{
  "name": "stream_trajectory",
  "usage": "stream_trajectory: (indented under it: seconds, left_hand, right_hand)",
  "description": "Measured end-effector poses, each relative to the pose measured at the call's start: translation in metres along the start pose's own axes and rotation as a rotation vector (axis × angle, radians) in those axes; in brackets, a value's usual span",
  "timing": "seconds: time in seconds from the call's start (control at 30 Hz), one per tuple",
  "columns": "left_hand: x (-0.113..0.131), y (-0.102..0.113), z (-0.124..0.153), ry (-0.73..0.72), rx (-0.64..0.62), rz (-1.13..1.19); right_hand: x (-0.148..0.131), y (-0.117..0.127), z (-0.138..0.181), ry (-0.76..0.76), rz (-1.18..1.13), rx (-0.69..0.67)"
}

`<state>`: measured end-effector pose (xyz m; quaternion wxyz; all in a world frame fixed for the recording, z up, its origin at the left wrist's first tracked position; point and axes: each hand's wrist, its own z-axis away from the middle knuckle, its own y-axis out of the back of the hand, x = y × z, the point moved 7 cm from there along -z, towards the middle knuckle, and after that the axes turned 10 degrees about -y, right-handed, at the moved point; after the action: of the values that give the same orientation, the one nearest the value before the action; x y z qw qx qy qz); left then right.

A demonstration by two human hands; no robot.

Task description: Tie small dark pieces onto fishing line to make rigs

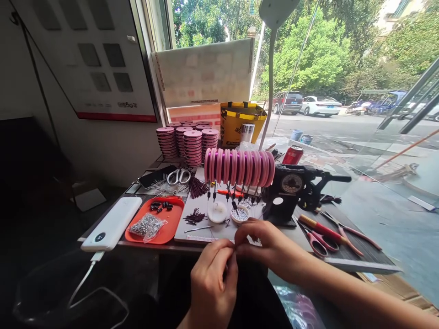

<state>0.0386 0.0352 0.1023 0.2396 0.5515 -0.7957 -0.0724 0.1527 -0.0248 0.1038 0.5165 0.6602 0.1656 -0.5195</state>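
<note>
White round dish of small pale beads (234,220) sits on a flat pale board (219,230) at 12 o'clock from a person's left hand (213,272) and right hand (262,237), fingertips meeting; whether they clamp anything cannot be told. Row of pink discs (240,168) stands beyond, red-orange plastic tray (175,214) at 9.

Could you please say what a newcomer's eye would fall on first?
Probably the horizontal row of pink, disc-shaped spools at centre, beside a black metal machine. Then the bare left hand and right hand, close together in the foreground, and the rounded orange tray at left.
</note>
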Motion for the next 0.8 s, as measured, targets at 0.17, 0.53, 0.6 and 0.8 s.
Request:
stream_trajectory:
  seconds: [0.17,0.53,0.6,0.8]
  left_hand:
    - [0.007,0.000,-0.005,-0.121,0.039,-0.107]
    - [0.009,0.000,-0.013,-0.268,0.048,-0.215]
    - [0.010,0.000,-0.014,-0.302,0.037,-0.239]
    - [0.012,0.001,-0.011,-0.334,0.037,-0.216]
  right_hand:
    - [0.007,0.000,-0.003,-0.128,-0.219,-0.035]
    - [0.000,-0.005,-0.010,-0.339,-0.354,-0.082]
    - [-0.001,-0.005,-0.013,-0.349,-0.332,-0.094]
    - [-0.001,-0.004,-0.023,-0.322,-0.183,-0.118]
